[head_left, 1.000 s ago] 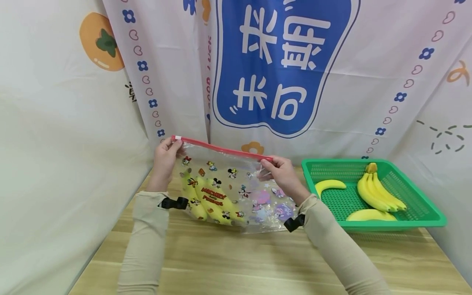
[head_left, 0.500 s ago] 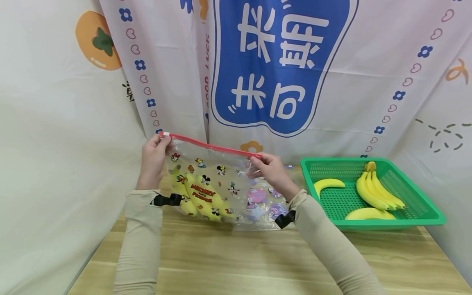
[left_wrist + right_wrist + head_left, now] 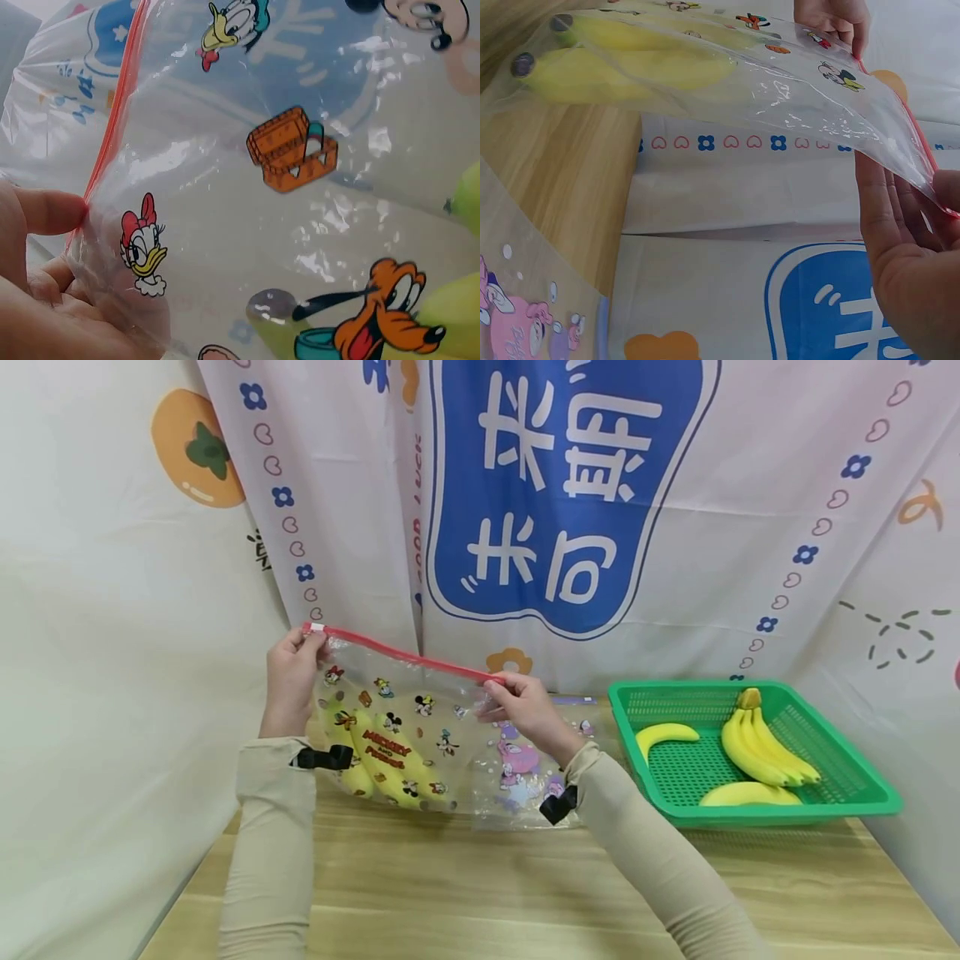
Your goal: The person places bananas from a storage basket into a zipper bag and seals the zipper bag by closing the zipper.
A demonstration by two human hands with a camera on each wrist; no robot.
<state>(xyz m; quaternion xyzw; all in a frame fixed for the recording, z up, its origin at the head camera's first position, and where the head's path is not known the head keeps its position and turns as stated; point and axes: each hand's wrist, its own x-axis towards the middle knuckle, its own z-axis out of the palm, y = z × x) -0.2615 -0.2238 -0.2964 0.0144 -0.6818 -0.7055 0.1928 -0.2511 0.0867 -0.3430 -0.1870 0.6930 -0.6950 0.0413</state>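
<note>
A clear zip bag (image 3: pixel 408 693) with a red zip edge and cartoon prints hangs by its top corners between both hands. Several yellow bananas (image 3: pixel 630 75) lie in its lower part, seen through the plastic. My left hand (image 3: pixel 288 685) pinches the left corner, beside the white slider. In the left wrist view, the thumb presses on the red zip edge (image 3: pixel 112 142). My right hand (image 3: pixel 528 710) pinches the zip's other end between thumb and fingers, as the right wrist view also shows. The bag is tilted, its left corner higher.
Flat on the wooden table (image 3: pixel 480 893) lies a second clear bag (image 3: pixel 517 785) with pink and purple prints, partly behind the right hand. To the right stands a green basket (image 3: pixel 787 814) holding a banana bunch (image 3: pixel 761 752) and other bananas. A printed curtain (image 3: pixel 360 543) hangs behind.
Both hands have moved left, carrying the zip bag with the bananas along. More of the second bag on the table shows now. Both hands keep their grip.
</note>
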